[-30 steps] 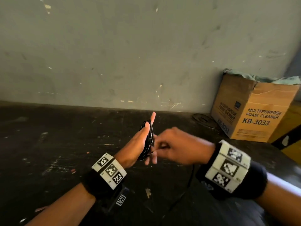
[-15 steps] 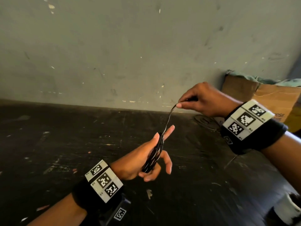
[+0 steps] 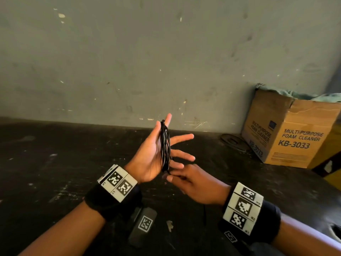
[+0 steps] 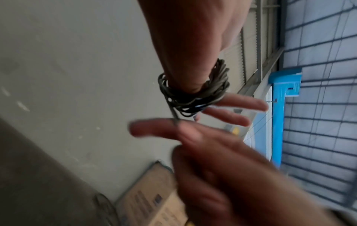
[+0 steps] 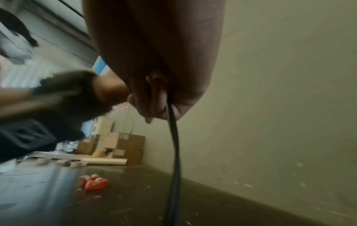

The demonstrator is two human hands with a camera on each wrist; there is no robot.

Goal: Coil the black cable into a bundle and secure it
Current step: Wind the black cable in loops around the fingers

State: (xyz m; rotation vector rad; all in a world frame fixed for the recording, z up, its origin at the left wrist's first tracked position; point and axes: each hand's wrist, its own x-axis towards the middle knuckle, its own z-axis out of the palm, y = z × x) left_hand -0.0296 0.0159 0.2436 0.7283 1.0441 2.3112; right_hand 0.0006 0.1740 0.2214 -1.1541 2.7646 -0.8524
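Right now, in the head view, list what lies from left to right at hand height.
Left hand, open with fingers spread → black cable coil wound round that hand → right hand pinching the cable's loose end just below the coil → dark flat ring lying on the black worktop → brown cardboard foam-cleaner box.

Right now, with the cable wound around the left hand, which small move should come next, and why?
Probably the right hand should carry its pinched strand up over the coil once more: the left hand is open as a former, and loose cable hangs below.
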